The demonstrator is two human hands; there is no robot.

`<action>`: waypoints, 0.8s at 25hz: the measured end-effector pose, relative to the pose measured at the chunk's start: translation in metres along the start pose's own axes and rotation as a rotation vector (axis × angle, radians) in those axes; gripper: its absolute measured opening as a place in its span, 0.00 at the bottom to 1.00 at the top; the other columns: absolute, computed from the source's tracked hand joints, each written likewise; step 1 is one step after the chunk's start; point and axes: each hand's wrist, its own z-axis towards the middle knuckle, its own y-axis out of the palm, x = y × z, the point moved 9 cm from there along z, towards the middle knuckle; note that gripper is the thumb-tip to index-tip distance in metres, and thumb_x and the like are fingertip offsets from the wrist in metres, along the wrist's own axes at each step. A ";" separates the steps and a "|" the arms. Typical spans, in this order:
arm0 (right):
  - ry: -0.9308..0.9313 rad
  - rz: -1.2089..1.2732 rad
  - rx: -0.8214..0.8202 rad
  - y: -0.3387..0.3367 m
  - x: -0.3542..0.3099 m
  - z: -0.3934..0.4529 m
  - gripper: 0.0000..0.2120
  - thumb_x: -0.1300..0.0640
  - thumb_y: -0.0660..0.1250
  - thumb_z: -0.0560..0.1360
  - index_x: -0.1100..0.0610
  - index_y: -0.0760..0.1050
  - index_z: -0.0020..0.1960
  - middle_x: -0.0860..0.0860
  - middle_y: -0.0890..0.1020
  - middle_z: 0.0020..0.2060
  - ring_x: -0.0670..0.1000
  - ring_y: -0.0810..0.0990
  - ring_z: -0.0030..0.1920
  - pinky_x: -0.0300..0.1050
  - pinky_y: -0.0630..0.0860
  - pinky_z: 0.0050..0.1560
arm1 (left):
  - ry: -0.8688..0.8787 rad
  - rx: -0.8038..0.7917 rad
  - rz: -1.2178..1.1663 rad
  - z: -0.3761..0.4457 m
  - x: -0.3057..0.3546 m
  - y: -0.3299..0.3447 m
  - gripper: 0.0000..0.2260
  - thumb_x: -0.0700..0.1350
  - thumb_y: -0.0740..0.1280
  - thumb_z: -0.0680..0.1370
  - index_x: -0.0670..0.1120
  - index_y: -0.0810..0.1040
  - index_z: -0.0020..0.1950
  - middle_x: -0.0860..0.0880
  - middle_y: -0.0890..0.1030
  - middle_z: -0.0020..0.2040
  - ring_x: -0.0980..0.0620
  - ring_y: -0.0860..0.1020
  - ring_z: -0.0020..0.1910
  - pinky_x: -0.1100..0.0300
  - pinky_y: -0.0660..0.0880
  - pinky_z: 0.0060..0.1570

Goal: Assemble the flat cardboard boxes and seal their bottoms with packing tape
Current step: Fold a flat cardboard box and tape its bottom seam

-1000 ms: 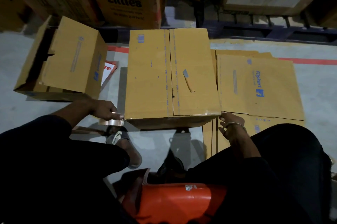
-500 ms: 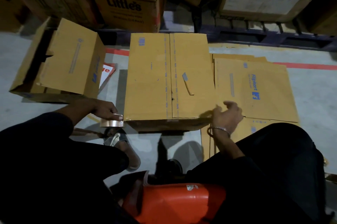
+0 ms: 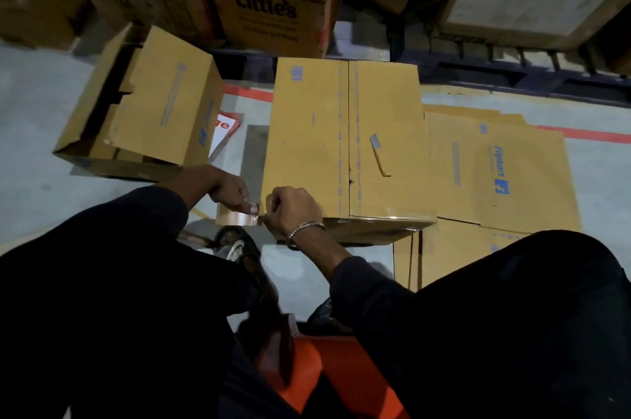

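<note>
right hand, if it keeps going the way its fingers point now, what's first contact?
The right hand points left toward the tape roll held by the left hand. It would probably meet the tape's loose end or the roll first; it may already be touching, but depth is unclear.

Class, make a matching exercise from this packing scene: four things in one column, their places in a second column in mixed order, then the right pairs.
Things
1. tape roll
2. upturned box
3. flat cardboard sheets
4. open box

Places
A. lying on the floor right of the upturned box
B. between the left hand and right hand, at the upturned box's near left corner
C. on its side at the far left
D. in the middle, flap seam facing up

Pairs: 1-B, 2-D, 3-A, 4-C
</note>
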 end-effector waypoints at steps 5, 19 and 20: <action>-0.071 -0.188 -0.051 -0.022 0.036 0.002 0.05 0.60 0.68 0.74 0.52 0.82 0.44 0.57 0.82 0.41 0.61 0.81 0.43 0.46 0.71 0.39 | 0.029 -0.001 0.042 0.003 0.004 -0.003 0.24 0.62 0.66 0.82 0.48 0.68 0.34 0.50 0.68 0.34 0.50 0.66 0.33 0.58 0.64 0.38; 0.094 -0.685 -0.160 -0.171 0.237 -0.041 0.10 0.57 0.73 0.75 0.52 0.74 0.52 0.53 0.80 0.46 0.57 0.81 0.47 0.47 0.79 0.42 | -0.023 0.050 0.047 -0.013 0.021 -0.006 0.26 0.57 0.68 0.82 0.46 0.67 0.76 0.49 0.77 0.59 0.53 0.76 0.51 0.65 0.72 0.49; 0.131 -0.666 -0.117 -0.178 0.242 -0.042 0.10 0.58 0.73 0.76 0.52 0.74 0.53 0.54 0.81 0.48 0.57 0.81 0.47 0.49 0.80 0.44 | -0.018 0.052 0.009 -0.014 0.023 -0.005 0.30 0.56 0.69 0.82 0.45 0.63 0.78 0.48 0.80 0.57 0.53 0.77 0.47 0.65 0.73 0.45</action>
